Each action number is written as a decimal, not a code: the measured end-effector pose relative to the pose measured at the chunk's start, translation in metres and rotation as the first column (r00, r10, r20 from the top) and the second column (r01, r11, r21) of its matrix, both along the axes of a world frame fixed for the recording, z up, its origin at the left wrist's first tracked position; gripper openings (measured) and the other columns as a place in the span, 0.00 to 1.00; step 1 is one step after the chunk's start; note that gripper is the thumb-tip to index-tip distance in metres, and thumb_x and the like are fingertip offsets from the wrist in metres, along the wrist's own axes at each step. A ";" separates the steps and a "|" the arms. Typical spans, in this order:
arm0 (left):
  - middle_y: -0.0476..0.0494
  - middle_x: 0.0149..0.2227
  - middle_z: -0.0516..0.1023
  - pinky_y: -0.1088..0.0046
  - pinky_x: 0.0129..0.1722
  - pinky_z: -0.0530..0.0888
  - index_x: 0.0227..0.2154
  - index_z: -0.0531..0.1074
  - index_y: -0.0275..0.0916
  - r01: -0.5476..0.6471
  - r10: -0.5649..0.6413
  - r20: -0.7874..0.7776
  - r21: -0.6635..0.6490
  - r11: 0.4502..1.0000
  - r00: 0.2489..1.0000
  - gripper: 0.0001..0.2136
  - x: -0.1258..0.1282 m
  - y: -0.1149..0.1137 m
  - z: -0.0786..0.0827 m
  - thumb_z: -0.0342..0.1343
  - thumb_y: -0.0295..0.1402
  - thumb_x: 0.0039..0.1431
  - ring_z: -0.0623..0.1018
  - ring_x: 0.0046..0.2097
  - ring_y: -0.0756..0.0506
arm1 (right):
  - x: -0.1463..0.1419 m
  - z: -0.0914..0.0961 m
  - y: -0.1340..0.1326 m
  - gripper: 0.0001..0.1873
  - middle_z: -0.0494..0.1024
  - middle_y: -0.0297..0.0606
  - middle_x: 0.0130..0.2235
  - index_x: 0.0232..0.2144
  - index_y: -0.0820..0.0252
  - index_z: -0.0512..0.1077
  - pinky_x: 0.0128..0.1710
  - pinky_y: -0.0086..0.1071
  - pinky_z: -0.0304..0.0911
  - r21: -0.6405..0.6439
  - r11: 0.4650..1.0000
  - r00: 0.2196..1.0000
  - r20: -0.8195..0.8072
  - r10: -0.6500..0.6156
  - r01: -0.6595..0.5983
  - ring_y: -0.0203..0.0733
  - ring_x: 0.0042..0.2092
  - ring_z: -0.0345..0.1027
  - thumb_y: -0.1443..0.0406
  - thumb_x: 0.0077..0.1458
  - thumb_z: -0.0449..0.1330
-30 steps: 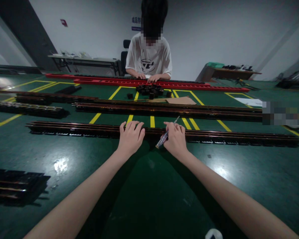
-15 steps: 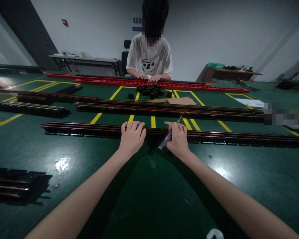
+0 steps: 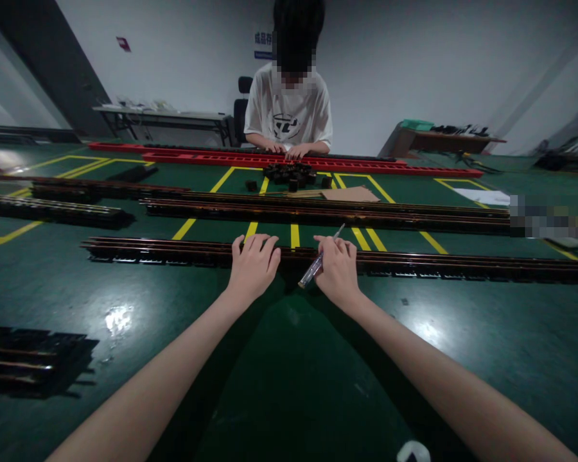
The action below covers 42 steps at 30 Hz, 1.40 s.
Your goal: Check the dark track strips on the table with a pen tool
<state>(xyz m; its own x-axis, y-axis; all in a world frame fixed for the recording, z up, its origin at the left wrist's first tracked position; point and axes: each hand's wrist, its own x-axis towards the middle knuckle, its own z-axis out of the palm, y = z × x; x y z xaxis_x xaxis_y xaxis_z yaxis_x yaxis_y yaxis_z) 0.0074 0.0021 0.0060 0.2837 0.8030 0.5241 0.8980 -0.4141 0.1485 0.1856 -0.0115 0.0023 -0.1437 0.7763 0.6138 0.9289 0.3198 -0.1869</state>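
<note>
A long black rail (image 3: pixel 154 250) with copper-coloured strips lies crosswise on the green table in front of me. My left hand (image 3: pixel 254 264) is over its middle, fingers bent across the far side and thumb towards the near side. To the right, my right hand (image 3: pixel 336 268) rests on the same rail with its index finger reaching left. A screwdriver (image 3: pixel 310 273) with a clear handle is held in that hand, its shaft slanting up and away to the right. Part of the rail is hidden beneath both hands.
Beyond lie another black rail (image 3: pixel 414 220), brown cardboard (image 3: pixel 354 194) and a pile of small dark blocks (image 3: pixel 289 173). A person (image 3: pixel 289 109) works opposite at red rails (image 3: pixel 433 171). More black rails (image 3: pixel 24 359) lie at left.
My right hand and the screwdriver have shifted slightly left, towards my left hand. The near rail's left end sits slightly further right. My left hand's grip looks the same.
</note>
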 end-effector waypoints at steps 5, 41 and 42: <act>0.39 0.49 0.73 0.54 0.56 0.55 0.48 0.69 0.39 0.009 -0.009 0.010 -0.021 1.000 1.000 0.20 -0.001 0.000 0.000 0.34 0.37 0.64 0.69 0.53 0.41 | 0.008 -0.002 0.002 0.19 0.75 0.45 0.38 0.34 0.57 0.59 0.43 0.44 0.53 0.009 1.000 0.994 -0.111 0.003 -0.002 0.52 0.43 0.64 0.79 0.38 0.47; 0.39 0.48 0.73 0.54 0.57 0.53 0.47 0.69 0.36 -0.003 0.002 -0.013 -0.041 0.999 1.000 0.20 0.000 0.001 0.000 0.35 0.36 0.65 0.69 0.52 0.41 | 0.009 -0.001 0.000 0.12 0.75 0.46 0.45 0.30 0.55 0.56 0.49 0.45 0.51 0.033 0.975 0.970 -0.104 0.221 -0.219 0.52 0.52 0.64 0.74 0.44 0.52; 0.39 0.48 0.73 0.54 0.56 0.54 0.47 0.69 0.36 -0.004 0.004 -0.013 -0.038 0.999 1.000 0.19 0.000 0.001 0.000 0.35 0.36 0.65 0.69 0.52 0.41 | 0.008 -0.001 0.001 0.10 0.75 0.46 0.44 0.30 0.55 0.56 0.49 0.45 0.51 0.031 0.977 0.973 -0.093 0.212 -0.210 0.52 0.51 0.64 0.72 0.45 0.53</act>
<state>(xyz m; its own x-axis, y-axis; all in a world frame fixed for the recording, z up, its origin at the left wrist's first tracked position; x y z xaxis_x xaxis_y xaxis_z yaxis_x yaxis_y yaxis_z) 0.0075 0.0029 0.0062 0.2868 0.8235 0.4894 0.9016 -0.4047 0.1526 0.1937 -0.0109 0.0012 -0.2433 0.7215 0.6483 0.8181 0.5117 -0.2625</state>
